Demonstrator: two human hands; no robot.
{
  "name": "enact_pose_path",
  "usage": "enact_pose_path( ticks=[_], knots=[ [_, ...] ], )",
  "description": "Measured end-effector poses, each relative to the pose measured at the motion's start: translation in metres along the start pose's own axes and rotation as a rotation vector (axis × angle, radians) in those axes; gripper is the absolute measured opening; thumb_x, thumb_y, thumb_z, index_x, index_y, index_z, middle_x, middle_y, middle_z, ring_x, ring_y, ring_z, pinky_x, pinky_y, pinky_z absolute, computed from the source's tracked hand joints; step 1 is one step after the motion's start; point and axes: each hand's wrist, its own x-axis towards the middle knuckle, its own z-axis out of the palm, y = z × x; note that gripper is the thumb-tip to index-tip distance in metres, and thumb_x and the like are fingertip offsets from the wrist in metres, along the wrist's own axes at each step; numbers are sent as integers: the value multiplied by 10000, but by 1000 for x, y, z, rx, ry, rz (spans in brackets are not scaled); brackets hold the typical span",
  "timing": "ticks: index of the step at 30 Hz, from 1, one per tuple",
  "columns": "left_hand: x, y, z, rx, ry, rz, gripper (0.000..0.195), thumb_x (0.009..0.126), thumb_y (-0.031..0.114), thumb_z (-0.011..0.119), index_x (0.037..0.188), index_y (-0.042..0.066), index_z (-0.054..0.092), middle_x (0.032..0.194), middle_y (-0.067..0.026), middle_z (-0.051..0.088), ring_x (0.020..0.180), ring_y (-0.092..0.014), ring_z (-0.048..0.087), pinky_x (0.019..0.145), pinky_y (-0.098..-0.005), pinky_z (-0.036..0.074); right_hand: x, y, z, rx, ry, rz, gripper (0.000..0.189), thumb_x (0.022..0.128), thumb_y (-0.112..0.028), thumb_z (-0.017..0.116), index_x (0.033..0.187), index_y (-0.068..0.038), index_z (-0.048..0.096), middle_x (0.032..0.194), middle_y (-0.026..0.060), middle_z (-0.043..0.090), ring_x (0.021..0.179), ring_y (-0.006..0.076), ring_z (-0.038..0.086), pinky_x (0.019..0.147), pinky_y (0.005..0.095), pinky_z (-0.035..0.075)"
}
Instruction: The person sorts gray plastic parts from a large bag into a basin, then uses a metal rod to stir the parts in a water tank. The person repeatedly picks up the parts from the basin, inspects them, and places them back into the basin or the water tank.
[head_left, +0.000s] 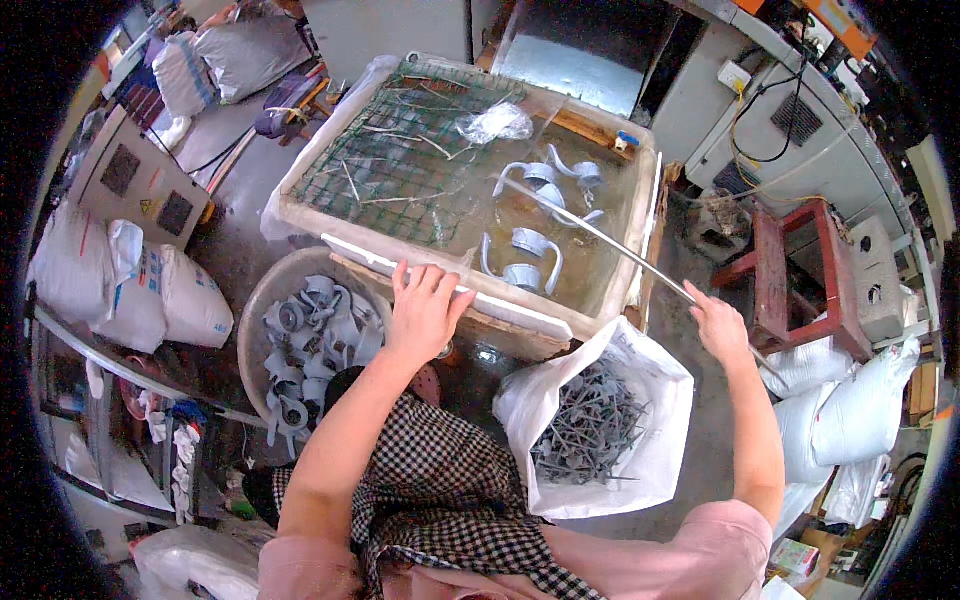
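My right hand (718, 322) grips a long thin metal rod (622, 253), which slants over the right side of a water-filled tank (646, 187). The rod's far end is among several grey plastic fittings with curved handles (551, 196) at the tank's back right. Closer to me, more such fittings (529, 241) lie in the water. My left hand (427, 311) rests, fingers spread, on the white padded board (517, 309) along the tank's near edge. Green wire mesh (352, 169) covers the tank's left part, with a crumpled clear plastic bag (495, 124) on it.
Left of my knees, a round tub (255, 315) holds many grey fittings (319, 289). An open white sack (664, 450) of thin grey plastic scraps (592, 427) stands at right front. Beyond it are a red metal frame (772, 277) and full sacks (862, 420). More sacks (135, 285) line the left.
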Motion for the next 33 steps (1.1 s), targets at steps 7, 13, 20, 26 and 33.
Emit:
enact_pose_path(
  ticks=[7, 13, 20, 26, 33],
  knots=[
    [-7, -3, 2, -21, -24, -11, 243, 818, 269, 582, 931, 54, 579, 952, -109, 543, 984, -297, 483, 977, -535, 253, -16, 6, 4, 182, -57, 288, 427, 861, -228, 520, 1281, -272, 458, 1072, 193, 586, 969, 370, 568, 835, 445, 454],
    [-14, -7, -3, -1, 1, -6, 246, 811, 284, 595, 857, 42, 593, 861, -109, 549, 925, -285, 508, 950, -542, 272, -6, -10, -19, 218, -71, 284, 399, 845, -204, 528, 1244, -213, 508, 1131, 187, 562, 1033, 347, 544, 884, 431, 435],
    [-12, -4, 2, 9, -23, -26, 249, 820, 307, 578, 863, 62, 594, 917, -99, 562, 970, -272, 500, 959, -508, 270, 25, 9, -2, 293, -54, 103, 379, 810, -184, 565, 1186, -141, 554, 1121, 180, 573, 1046, 338, 541, 905, 391, 431],
    [-9, -7, -1, 22, -38, -53, 261, 808, 337, 591, 856, 81, 605, 904, -81, 569, 967, -262, 507, 960, -510, 272, 84, -32, 83, 345, -54, 99, 350, 807, -188, 495, 1142, -134, 580, 1090, 214, 570, 1004, 356, 557, 877, 403, 450],
    [-2, -9, 6, -56, 15, -38, 272, 794, 341, 607, 843, 74, 600, 866, -77, 557, 941, -261, 508, 964, -512, 270, 150, -54, 138, 380, -33, -93, 323, 825, -221, 517, 1126, -129, 587, 1099, 208, 565, 995, 357, 558, 871, 401, 446]
  ],
)
